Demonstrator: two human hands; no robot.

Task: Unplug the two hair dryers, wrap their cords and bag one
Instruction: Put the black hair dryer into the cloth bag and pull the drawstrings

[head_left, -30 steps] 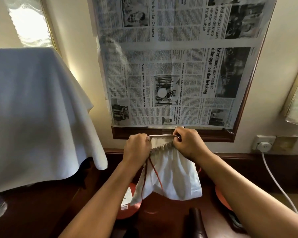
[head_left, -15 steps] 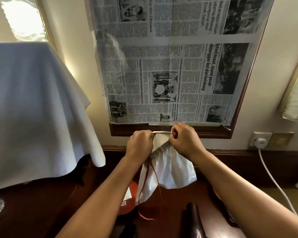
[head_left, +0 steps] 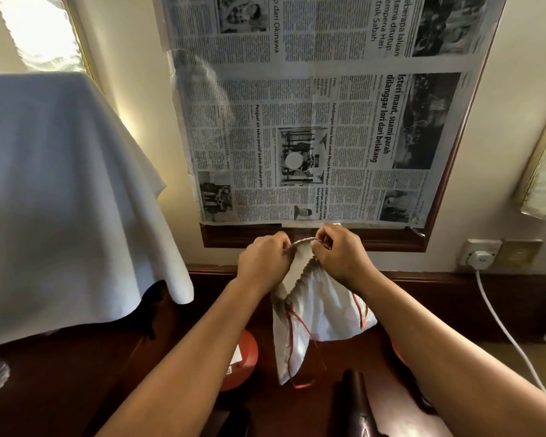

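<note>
Scene: a person's two forearms reach up from the bottom of the frame to a small white drawstring bag [head_left: 316, 307] held at centre, above a dark wooden table [head_left: 76, 373].
Left hand [head_left: 262, 263]: its fingers are curled, pinching the bag's gathered rim on the left side.
Right hand [head_left: 341, 257]: its fingers are curled too, pinching the rim on the right side, just beside the other hand.
Bag: it hangs limp and flat below the hands, tilted toward lower left; red drawstrings [head_left: 297, 323] trail down its front and right edge.
Change: half a second ago the rim was stretched out straight between the hands; now the hands are closer and the rim bows up into a small arch, and the bag swings lower.
Meaning: the mouth seems to be getting worked open; the bag looks empty, so bagging is not yet done.
Hair dryers: a red rounded shape [head_left: 243, 361] at lower centre and a dark handle-like part [head_left: 356, 405] at bottom centre may belong to them; I cannot tell for sure.
Wall: a white plug [head_left: 481, 258] sits in a socket at the right, its white cord [head_left: 501, 326] running down to lower right; whether it belongs to a dryer is unclear.
Background: newspaper [head_left: 312, 121] covers a framed panel at top centre; a white cloth [head_left: 60, 200] drapes at left.
</note>
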